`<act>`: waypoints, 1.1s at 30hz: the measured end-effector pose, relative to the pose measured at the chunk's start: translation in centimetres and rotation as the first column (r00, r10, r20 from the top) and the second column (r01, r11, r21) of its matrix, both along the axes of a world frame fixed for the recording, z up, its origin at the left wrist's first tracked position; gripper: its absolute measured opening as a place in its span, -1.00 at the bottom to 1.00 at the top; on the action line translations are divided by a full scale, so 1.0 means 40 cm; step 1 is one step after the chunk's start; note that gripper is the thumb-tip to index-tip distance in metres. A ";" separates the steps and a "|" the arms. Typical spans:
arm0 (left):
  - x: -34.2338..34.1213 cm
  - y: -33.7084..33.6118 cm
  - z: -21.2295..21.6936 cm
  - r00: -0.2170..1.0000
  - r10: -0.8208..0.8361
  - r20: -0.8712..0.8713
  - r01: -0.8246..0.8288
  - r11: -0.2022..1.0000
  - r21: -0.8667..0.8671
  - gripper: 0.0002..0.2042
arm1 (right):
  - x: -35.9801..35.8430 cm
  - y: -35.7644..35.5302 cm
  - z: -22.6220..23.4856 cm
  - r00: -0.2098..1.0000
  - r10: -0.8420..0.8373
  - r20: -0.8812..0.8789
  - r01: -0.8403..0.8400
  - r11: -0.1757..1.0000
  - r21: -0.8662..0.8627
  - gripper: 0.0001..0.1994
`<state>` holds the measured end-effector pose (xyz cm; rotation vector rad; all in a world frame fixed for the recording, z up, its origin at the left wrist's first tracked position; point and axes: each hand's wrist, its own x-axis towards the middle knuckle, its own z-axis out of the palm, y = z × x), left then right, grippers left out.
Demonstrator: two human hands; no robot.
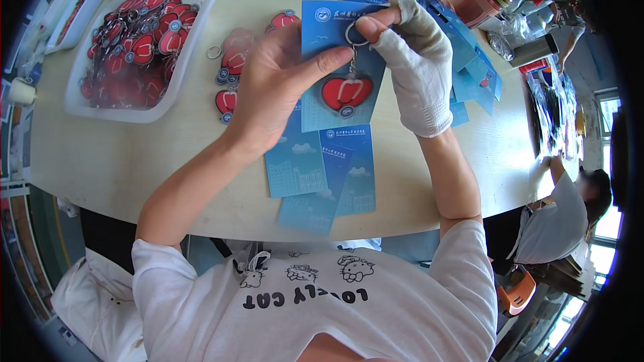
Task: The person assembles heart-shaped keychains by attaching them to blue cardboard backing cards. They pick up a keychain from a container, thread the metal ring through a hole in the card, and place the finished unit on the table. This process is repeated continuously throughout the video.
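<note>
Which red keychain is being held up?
The keychain hanging by its ring from the right hand; the others lie in the white bin or around the table.

A pale bench (pixel 496 161) with a rounded front edge fills the middle. Beyond its right edge, bright windows (pixel 609 224) glare; near its front right corner stands an orange chair (pixel 518 295). Left, green floor (pixel 43 218) shows.

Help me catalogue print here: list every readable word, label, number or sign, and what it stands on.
I leave wording uncopied.
White shirt: large black capitals, readable, upside down.
Held blue card: white line beside a round emblem, too small to read surely.
Loose blue cards: small white lines, unreadable.
Red heart charm: round badge, too small to read.
</note>
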<state>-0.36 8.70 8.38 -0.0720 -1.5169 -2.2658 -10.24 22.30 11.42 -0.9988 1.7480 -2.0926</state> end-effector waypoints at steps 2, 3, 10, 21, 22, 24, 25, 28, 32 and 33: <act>-0.003 0.011 -0.014 0.999 0.049 -0.014 -0.049 0.998 0.045 -0.78 | 0.003 0.000 -0.004 0.999 0.023 0.022 -0.023 1.000 0.009 -0.78; -0.006 0.019 -0.011 0.997 0.075 -0.034 -0.073 0.996 0.053 -0.79 | 0.012 -0.002 -0.002 1.000 0.021 0.022 -0.021 1.000 0.008 -0.78; 0.016 0.050 -0.007 0.988 0.154 -0.023 -0.153 0.987 0.040 -0.84 | 0.050 -0.006 0.009 0.998 0.007 0.059 -0.002 0.996 -0.089 -0.67; 0.027 0.048 0.024 0.927 0.314 -0.206 -0.331 0.942 -0.057 -0.85 | 0.074 -0.013 0.003 0.985 0.018 -0.169 -0.040 0.991 -0.127 -0.69; 0.028 0.050 0.027 0.931 0.311 -0.193 -0.326 0.944 -0.048 -0.85 | 0.077 -0.011 0.004 0.993 0.012 -0.119 -0.025 0.994 -0.110 -0.71; 0.033 0.053 0.032 0.938 0.305 -0.166 -0.313 0.949 -0.030 -0.85 | 0.083 -0.006 0.005 0.999 0.001 -0.048 -0.005 0.996 -0.088 -0.74; 0.034 0.053 0.033 0.945 0.285 -0.163 -0.292 0.956 -0.016 -0.85 | 0.083 -0.004 0.005 1.000 -0.004 -0.026 0.002 0.996 -0.084 -0.75; 0.039 0.053 0.035 0.960 0.243 -0.141 -0.244 0.970 0.015 -0.84 | 0.081 0.000 -0.001 0.999 -0.007 -0.044 0.003 0.995 -0.096 -0.78; 0.042 0.050 0.036 0.965 0.226 -0.135 -0.225 0.974 0.027 -0.83 | 0.084 0.001 0.016 0.999 0.005 -0.040 -0.006 0.999 -0.039 -0.75; 0.042 0.048 0.037 0.964 0.221 -0.148 -0.219 0.975 0.030 -0.83 | 0.084 0.001 0.021 0.999 0.015 -0.036 -0.015 1.000 -0.021 -0.73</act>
